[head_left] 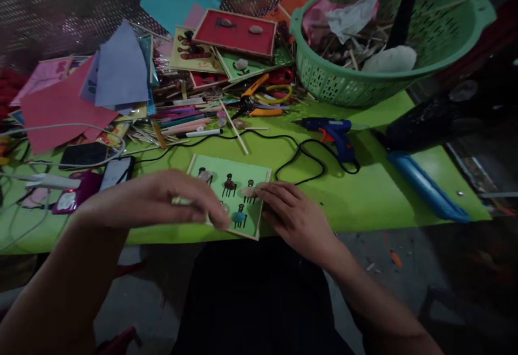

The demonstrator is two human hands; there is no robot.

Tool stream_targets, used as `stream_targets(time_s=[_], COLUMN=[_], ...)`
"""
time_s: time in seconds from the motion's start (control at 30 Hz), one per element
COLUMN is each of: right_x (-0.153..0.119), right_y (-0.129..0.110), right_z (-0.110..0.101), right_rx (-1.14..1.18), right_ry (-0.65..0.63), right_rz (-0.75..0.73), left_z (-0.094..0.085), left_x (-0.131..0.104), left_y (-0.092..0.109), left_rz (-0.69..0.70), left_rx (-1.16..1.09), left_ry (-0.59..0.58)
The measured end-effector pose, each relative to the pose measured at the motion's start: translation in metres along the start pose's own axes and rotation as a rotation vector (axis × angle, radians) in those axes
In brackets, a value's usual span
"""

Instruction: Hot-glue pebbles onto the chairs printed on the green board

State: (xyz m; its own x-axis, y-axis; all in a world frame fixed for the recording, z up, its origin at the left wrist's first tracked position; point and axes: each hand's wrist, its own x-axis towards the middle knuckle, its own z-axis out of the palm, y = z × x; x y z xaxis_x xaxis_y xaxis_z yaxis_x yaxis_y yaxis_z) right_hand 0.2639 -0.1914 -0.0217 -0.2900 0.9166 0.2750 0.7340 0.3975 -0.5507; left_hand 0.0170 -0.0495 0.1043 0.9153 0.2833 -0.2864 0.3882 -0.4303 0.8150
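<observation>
A light green picture card [216, 167] with a thin wooden stick frame lies at the table's front edge. It carries small stones with black drawn figures, among them a brown stone [230, 185] and a turquoise stone [238, 217]. My left hand [162, 201] hovers over the card's left part, slightly blurred, fingers stretched and bent downward with nothing seen in them; it hides that side. At the card's right edge rests my right hand [297, 214], its fingers laid out flat, fingertips beside a pale stone [248, 192]. Whether they press on that stone I cannot tell.
A blue glue gun [334, 131] with a black cord [297, 152] lies behind my right hand. Farther back are a green basket [340, 82], pliers [246, 107], pens, sticks and a red framed picture [238, 39]. A phone [117, 171] and cables lie left. A blue tray [429, 188] sits right.
</observation>
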Motion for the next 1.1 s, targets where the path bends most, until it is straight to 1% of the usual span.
stream_targets(time_s=[0.03, 0.07, 0.1, 0.17, 0.2, 0.23, 0.33, 0.4, 0.47, 0.63, 0.87, 1.0, 1.1], right_x=[0.0, 0.0, 0.001, 0.001, 0.001, 0.001, 0.001, 0.001, 0.001, 0.001, 0.0, 0.0, 0.001], right_y=[0.0, 0.0, -0.001, -0.001, -0.001, -0.001, -0.001, -0.001, -0.001, -0.001, 0.0, 0.0, -0.001], right_z=[0.0, -0.001, -0.001, -0.002, -0.003, -0.003, -0.004, -0.003, -0.003, -0.004, -0.003, -0.004, -0.004], right_rx=[-0.006, -0.012, -0.021, -0.029, -0.027, -0.023, -0.02, -0.024, -0.03, -0.052, -0.023, -0.031, -0.042], right_ry=[-0.003, -0.005, -0.011, -0.025, -0.031, -0.035, -0.044, -0.047, -0.043, -0.057, -0.062, -0.064, -0.067], right_rz=[-0.003, -0.008, -0.011, -0.014, -0.014, -0.011, -0.003, -0.006, -0.005, -0.011, -0.018, -0.013, -0.012], left_z=[-0.003, -0.004, -0.004, 0.001, 0.005, 0.009, 0.022, 0.027, 0.029, 0.031, 0.037, 0.033, 0.026], left_x=[-0.004, -0.003, 0.002, 0.023, 0.036, 0.049, 0.083, 0.095, 0.102, 0.105, 0.104, 0.106, 0.107], left_y=[0.002, 0.002, -0.002, -0.013, -0.02, -0.027, -0.043, -0.047, -0.048, -0.045, -0.045, -0.051, -0.055], left_rz=[0.008, -0.015, -0.041, -0.075, -0.073, -0.05, -0.005, 0.006, 0.006, -0.023, -0.041, -0.016, 0.017], left_rx=[0.024, 0.065, 0.12, 0.248, 0.322, 0.415, 0.634, 0.723, 0.771, 0.785, 0.843, 0.802, 0.753], left_ry=[-0.047, -0.007, 0.092, 0.321, 0.37, 0.383, 0.352, 0.334, 0.332, 0.326, 0.297, 0.309, 0.284])
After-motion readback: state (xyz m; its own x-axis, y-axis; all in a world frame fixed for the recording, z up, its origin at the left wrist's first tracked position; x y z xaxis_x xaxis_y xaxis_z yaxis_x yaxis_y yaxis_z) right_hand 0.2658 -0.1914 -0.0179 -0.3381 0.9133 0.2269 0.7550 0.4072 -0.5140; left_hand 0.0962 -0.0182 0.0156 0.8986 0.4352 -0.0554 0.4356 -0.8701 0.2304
